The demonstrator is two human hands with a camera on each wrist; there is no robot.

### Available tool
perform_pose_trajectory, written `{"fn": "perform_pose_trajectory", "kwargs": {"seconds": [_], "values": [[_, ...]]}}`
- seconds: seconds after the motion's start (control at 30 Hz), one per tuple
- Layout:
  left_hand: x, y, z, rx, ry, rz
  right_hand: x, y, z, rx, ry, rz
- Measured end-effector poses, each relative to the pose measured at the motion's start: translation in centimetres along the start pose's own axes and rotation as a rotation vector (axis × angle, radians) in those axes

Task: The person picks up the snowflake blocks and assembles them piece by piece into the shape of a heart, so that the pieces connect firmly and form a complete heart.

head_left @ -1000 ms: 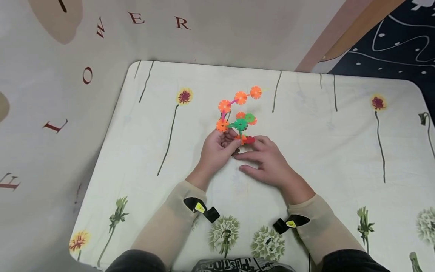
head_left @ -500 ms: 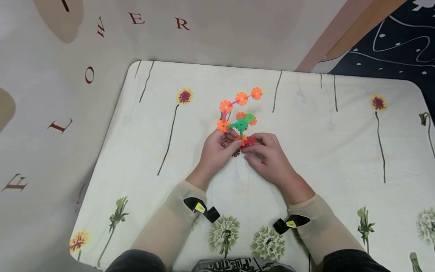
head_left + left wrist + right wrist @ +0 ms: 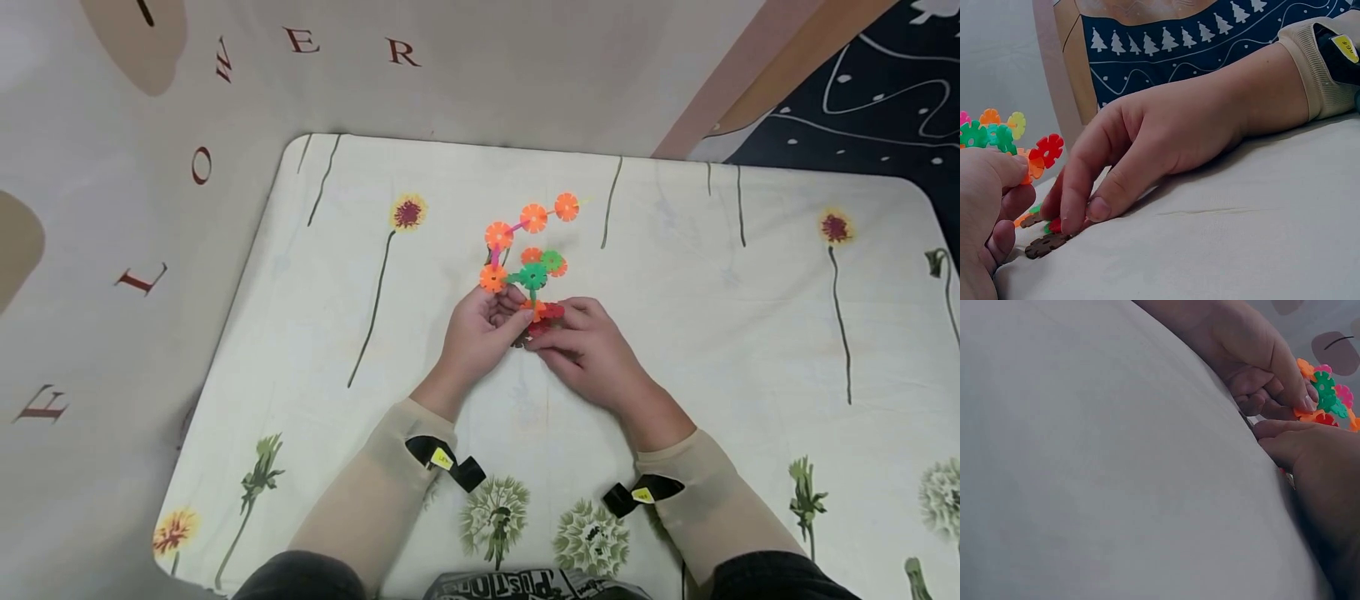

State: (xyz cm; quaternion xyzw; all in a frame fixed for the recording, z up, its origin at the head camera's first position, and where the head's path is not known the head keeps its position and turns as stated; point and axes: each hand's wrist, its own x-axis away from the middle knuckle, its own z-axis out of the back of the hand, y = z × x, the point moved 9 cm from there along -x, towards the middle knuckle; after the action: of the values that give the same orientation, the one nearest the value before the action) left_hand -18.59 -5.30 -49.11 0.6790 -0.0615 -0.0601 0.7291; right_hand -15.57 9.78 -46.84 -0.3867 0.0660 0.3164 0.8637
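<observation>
My left hand (image 3: 480, 327) pinches an orange snowflake disc (image 3: 536, 311) between thumb and fingers. That disc is part of a chain of interlocking plastic snowflake discs in orange, green and pink. A red disc (image 3: 1046, 150) sticks out beside the pinched one. My right hand (image 3: 592, 350) reaches down to loose discs on the table, its fingers partly bent. In the left wrist view its fingertips touch or nearly touch a brown disc (image 3: 1046, 245) and a red disc (image 3: 1055, 225); the thumb is apart from the fingers. The right wrist view mostly hides the loose discs.
A white cloth printed with flowers covers the table (image 3: 712, 333). More loose discs, including a second brown disc (image 3: 1030, 220), lie beyond the right fingertips. A pale wall curtain (image 3: 525, 75) with printed letters stands behind the far edge.
My right fingers drew back a little to the right over the loose discs, then shifted left again. More red shows beside them now. The left hand and chain stay nearly still.
</observation>
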Motion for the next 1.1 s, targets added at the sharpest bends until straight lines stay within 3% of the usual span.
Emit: {"fn": "perform_pose_trajectory", "kwargs": {"seconds": [0.33, 0.63, 0.87, 1.1], "values": [[0.0, 0.1, 0.0, 0.018, 0.000, -0.004, 0.1, 0.1, 0.4, -0.040, 0.078, 0.010], [0.0, 0.0, 0.0, 0.019, -0.001, -0.008, 0.1, 0.4, 1.0, -0.099, 0.131, -0.053], [0.0, 0.0, -0.1, 0.034, -0.002, -0.003, 0.2, 0.5, 1.3, -0.128, 0.162, -0.055], [0.0, -0.1, -0.2, 0.047, -0.006, -0.001, 0.4, 1.1, 1.9, -0.249, 0.228, -0.114]]}}
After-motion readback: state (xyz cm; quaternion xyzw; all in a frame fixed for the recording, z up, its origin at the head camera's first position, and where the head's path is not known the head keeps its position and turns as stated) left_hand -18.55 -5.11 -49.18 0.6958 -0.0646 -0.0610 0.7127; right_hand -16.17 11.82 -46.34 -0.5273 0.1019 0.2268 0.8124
